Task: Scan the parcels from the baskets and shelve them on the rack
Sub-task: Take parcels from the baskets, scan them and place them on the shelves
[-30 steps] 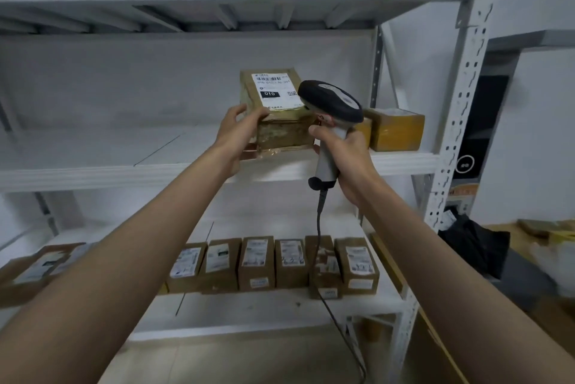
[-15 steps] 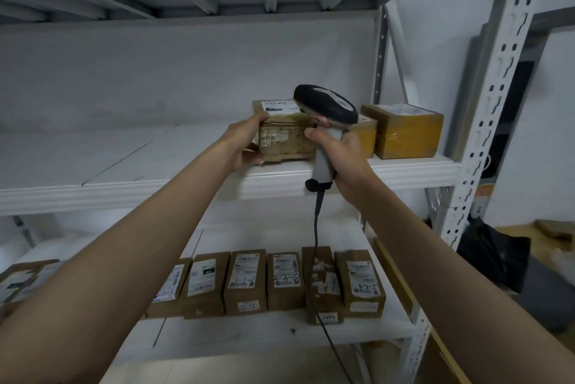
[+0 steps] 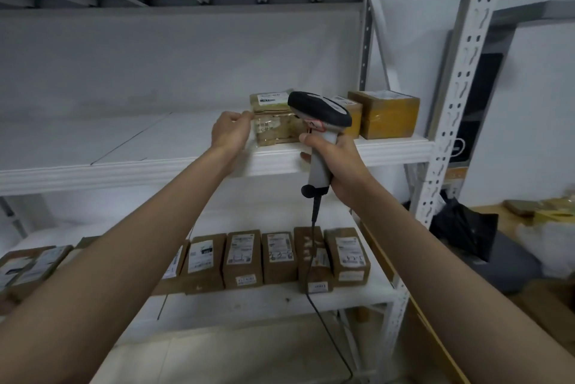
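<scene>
A brown taped parcel (image 3: 275,127) with a white label on top rests on the middle shelf (image 3: 124,166) of the white rack. My left hand (image 3: 231,133) is at its left side, fingertips pinched on its upper left corner. My right hand (image 3: 337,163) grips the handle of a grey and black barcode scanner (image 3: 319,113), held upright just in front of the parcel's right part, which it hides. The scanner's black cable (image 3: 311,259) hangs down past the lower shelf.
Two yellow-brown boxes (image 3: 387,113) stand to the right of the parcel on the same shelf. A row of several labelled brown parcels (image 3: 242,259) fills the lower shelf. The rack's perforated upright (image 3: 448,122) is at the right, with a black bag (image 3: 463,228) beyond it.
The parcel has gone from tilted in the air to resting flat on the middle shelf. My left hand slid from under it to its left corner. The scanner dropped slightly.
</scene>
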